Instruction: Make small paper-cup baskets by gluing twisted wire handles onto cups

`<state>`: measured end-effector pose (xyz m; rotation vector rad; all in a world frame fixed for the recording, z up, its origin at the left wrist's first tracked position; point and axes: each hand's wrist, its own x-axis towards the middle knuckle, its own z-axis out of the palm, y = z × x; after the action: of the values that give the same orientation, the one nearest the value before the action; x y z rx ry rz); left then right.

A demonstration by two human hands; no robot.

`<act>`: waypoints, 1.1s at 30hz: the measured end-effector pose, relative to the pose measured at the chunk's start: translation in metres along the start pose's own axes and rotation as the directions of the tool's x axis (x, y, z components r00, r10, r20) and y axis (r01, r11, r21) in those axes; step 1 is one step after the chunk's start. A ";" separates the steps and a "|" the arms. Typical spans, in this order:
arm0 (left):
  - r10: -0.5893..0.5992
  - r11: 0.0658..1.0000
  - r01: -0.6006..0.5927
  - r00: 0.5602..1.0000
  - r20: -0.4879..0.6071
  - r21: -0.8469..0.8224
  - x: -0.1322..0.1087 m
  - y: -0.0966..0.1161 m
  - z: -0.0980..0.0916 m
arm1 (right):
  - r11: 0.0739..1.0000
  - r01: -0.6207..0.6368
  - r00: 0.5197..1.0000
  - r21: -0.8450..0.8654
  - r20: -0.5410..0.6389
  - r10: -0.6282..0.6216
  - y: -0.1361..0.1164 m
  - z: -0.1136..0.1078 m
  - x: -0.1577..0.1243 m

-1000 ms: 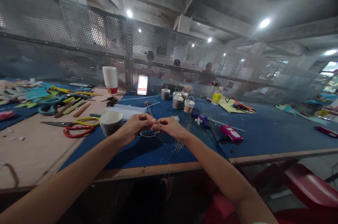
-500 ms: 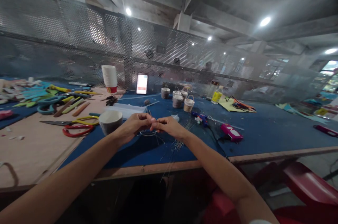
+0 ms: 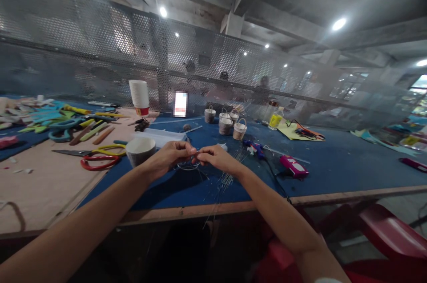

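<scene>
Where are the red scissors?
In the head view, the red scissors lie on the brown board at the left, just left of the paper cup, which stands by the left hand pinching the wire.

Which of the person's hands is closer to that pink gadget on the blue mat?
The right hand. The pink gadget lies off to its right; the left hand is farther left, beyond the right one, both pinching thin wire.

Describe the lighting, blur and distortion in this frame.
Head view: ceiling lamps flare white; the wide lens bows the mesh screen and table edge; the thin wire pinched between left hand and right hand is barely resolved; lower corners fall dark.
</scene>
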<state>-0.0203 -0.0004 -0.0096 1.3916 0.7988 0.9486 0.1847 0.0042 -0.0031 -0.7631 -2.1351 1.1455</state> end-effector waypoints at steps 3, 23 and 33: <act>-0.020 1.000 0.020 1.000 -0.006 -0.003 -0.001 0.001 0.000 | 0.999 0.001 0.999 -0.035 0.046 0.001 -0.003 -0.003 -0.002; -0.083 0.974 0.100 0.993 0.089 -0.203 -0.003 0.001 0.006 | 0.972 0.060 0.968 0.226 -0.250 -0.002 0.005 -0.003 0.005; -0.131 0.970 0.142 0.989 0.068 -0.198 -0.005 -0.001 0.006 | 0.940 0.050 0.954 0.337 -0.295 0.054 0.005 -0.001 0.005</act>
<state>-0.0165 -0.0073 -0.0103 1.1662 0.7263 0.8569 0.1828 0.0105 -0.0056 -0.7243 -1.6294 1.2676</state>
